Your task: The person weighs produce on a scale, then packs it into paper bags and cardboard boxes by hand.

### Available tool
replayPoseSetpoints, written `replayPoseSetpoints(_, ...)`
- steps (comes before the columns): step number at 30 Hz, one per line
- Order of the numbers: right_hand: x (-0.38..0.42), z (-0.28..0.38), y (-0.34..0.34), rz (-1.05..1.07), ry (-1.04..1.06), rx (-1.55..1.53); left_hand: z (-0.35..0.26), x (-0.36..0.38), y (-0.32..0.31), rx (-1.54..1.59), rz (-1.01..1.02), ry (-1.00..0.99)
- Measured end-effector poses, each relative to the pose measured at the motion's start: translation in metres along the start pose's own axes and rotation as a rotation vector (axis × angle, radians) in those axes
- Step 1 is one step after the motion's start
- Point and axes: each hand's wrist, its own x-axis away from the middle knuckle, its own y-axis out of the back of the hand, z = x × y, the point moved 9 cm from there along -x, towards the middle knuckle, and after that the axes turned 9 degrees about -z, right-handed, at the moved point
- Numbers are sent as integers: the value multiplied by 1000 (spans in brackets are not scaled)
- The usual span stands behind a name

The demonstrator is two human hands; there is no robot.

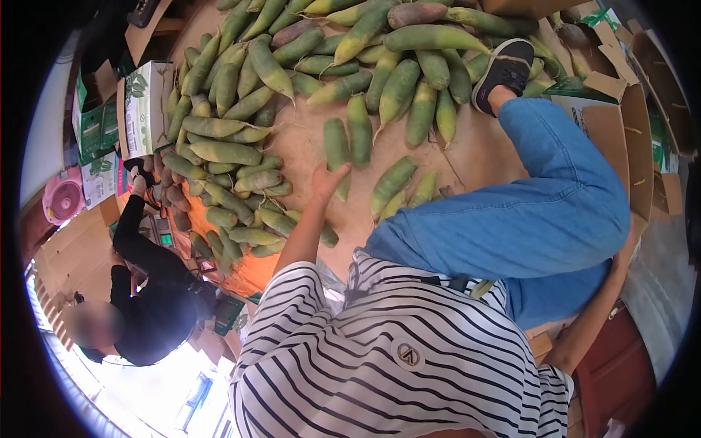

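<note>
Lying around the held radish [334, 140]: one radish [358, 131] just beside it on the right; a dense pile [270, 67] of green radishes beyond, curving down the left side; a few loose radishes [393, 184] near the bent leg.
Obstruction: the jeans-clad leg [504, 215] crosses the right of the work area, covering part of the loose radishes; its dark shoe [504, 75] is planted at the pile's edge.
Left hand [330, 178]: forearm extended forward from the striped sleeve; fingers closed round the lower part of the held radish, whose tip shows below the grip.
Right hand: apparently behind the raised knee; concealed, so its grip cannot be told. Right forearm [607, 303] runs up beside the leg.
Surface: bare brown sheeting [307, 142] under the radishes; orange sheet [253, 273] at left.
Room: printed white box [158, 98] at left, open cardboard box [610, 139] at right, pink fan [63, 197], and a black-clad co-worker [161, 310] reaching towards brown roots [177, 197].
</note>
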Motion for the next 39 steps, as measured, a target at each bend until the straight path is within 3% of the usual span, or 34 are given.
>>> replayPoseSetpoints(3, 0, -2, 0, 1, -114, -92, -65, -11, -3, 152, -38, -247)
replayPoseSetpoints(6, -1, 10, 4, 10, 260, 197, -155, -30, 37, 291, -157, -419)
replayPoseSetpoints(8, 4, 19, 8, -62, 297, 353, -155, -72, 73, 320, -431, -245)
replayPoseSetpoints(10, 14, 33, 10, -110, 293, 441, -103, -143, 88, 72, -653, -295)
replayPoseSetpoints(12, 22, 47, 8, -112, 251, 464, -33, -212, 79, 93, -602, -142)
replayPoseSetpoints(14, 40, 83, 1, -18, 110, 348, -31, -195, 50, 537, -211, 334)
replayPoseSetpoints(16, 40, 89, 2, -18, 106, 331, -20, -209, 39, 640, -179, 431)
replayPoseSetpoints(18, 34, 77, 4, -99, 233, 420, -17, -208, 42, 614, -211, 479)
replayPoseSetpoints(22, 35, 79, 4, -143, 250, 401, -80, -178, 55, 285, -209, 113)
replayPoseSetpoints(26, 42, 103, 3, -97, 266, 307, -132, -121, 47, 625, -247, -11)
replayPoseSetpoints(30, 43, 106, 1, -130, 287, 314, -170, -47, 31, 455, -261, -191)
replayPoseSetpoints(34, 43, 113, -2, -151, 389, 301, -218, 0, 22, 512, -68, -229)
replayPoseSetpoints(39, 43, 140, -1, -70, 368, 390, -340, 74, 36, 530, 152, -397)
